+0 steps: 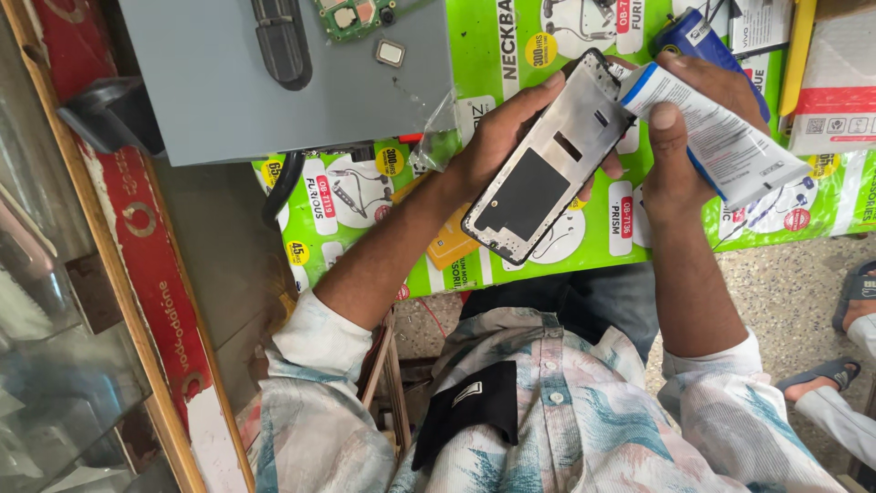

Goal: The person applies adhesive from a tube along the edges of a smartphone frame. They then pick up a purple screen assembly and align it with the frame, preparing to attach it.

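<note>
My left hand point(497, 137) grips the phone frame point(547, 160) above the green counter point(365, 228), long axis slanting up-right. My right hand point(680, 146) pinches a white-and-blue tube point(721, 137), nozzle at the frame's top edge.

Circuit board point(354, 16), top centre of frame: cut off by the upper edge, only its lower part shows. Dark oblong part point(281, 38) on the grey tray point(210, 91): top cropped, kind cannot be told. Blue item point(701, 38) at upper right: mostly covered by the right hand point(680, 151) and the white tube point(716, 137). Left hand point(502, 137): fingers point(598, 173) largely hidden behind the phone frame point(547, 160). Another person's sandalled feet point(853, 301), right edge: cropped. Glass case point(55, 365), lower left: contents blurred.
</note>
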`<state>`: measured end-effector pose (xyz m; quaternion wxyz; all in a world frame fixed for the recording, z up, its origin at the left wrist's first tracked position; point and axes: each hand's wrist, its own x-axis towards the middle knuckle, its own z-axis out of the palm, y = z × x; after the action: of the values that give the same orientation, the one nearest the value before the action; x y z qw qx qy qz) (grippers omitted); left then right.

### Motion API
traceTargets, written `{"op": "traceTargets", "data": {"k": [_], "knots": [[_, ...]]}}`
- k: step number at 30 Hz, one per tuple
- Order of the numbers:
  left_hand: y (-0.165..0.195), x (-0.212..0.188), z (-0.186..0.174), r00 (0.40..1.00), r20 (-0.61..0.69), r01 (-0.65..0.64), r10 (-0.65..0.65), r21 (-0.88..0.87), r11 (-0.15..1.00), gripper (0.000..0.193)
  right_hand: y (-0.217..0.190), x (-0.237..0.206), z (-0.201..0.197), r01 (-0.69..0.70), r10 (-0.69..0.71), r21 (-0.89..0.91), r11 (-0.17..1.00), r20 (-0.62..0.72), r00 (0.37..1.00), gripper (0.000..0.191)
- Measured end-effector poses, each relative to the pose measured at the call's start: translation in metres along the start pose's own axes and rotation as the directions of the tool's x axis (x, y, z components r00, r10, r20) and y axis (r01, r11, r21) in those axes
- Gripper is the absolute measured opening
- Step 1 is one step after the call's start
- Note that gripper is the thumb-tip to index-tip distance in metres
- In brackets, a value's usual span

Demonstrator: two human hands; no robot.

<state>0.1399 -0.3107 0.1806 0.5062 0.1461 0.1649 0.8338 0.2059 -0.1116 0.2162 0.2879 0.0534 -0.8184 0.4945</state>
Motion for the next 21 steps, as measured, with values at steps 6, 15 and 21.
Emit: {"op": "traceTargets", "data": {"k": [6,15,21], "knots": [[0.002,-0.001,0.004,0.995,-0.087,-0.034,0.041,0.087,0.996,0.059,-0.013,0.008,0.012,-0.116,0.112,0.201,0.973,0.03,0.993,0.039],[0.005,-0.001,0.003,0.998,-0.069,-0.003,0.013,0.148,0.989,0.064,-0.009,0.002,0.011,-0.147,0.147,0.103,0.984,0.013,0.989,0.032],[0.005,0.0,0.006,0.993,-0.117,0.015,0.0,0.132,0.991,0.064,0.0,-0.005,0.007,-0.167,0.166,0.098,0.981,0.019,0.986,0.032]]}}
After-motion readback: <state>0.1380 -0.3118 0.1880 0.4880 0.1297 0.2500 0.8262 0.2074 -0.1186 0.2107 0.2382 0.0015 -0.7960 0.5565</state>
